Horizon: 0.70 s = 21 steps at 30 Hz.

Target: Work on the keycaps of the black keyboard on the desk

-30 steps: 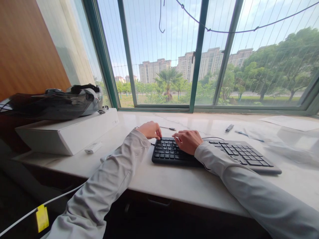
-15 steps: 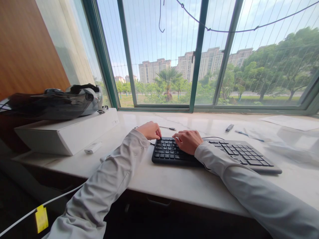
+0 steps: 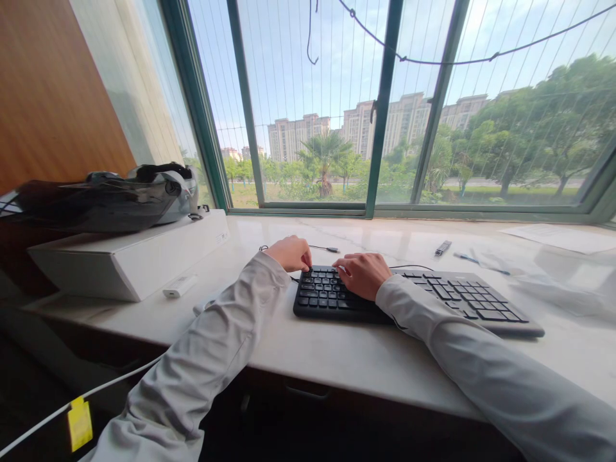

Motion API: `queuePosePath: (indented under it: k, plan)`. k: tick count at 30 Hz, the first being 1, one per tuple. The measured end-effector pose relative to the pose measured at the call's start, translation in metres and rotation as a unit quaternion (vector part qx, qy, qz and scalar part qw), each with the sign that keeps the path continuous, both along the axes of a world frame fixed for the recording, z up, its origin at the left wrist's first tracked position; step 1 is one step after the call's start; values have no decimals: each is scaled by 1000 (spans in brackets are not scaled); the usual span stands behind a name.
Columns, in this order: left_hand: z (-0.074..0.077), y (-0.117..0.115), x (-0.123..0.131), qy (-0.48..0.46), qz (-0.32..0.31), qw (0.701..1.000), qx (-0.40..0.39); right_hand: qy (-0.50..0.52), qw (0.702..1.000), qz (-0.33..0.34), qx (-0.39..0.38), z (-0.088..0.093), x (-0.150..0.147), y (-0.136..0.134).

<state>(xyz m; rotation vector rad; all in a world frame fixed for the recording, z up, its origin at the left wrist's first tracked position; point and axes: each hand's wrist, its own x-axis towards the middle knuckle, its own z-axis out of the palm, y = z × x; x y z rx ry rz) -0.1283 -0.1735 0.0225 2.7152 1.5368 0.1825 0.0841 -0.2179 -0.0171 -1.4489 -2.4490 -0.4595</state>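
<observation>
A black keyboard lies on the white tabletop near the big window. The left hand has bent fingers at the keyboard's far left corner. The right hand rests over it, apart from the left. From where I stand, I can't tell if either pinches anything.

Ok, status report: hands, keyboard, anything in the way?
Left hand at far left corner of black keyboard. Right hand over keyboard's left half. Keyboard on white counter; right sleeve covering part of its middle.
</observation>
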Motion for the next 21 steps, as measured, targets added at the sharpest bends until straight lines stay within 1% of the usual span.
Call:
queuePosePath:
  k: [12,21]
  plan:
    - [0,-3,1,-4,18,1000,17,-1,1000,2,5,1,0,-1]
    - [-1,-2,1,-17,27,999,3,-15,1000,-9,-11,3,-1,-3]
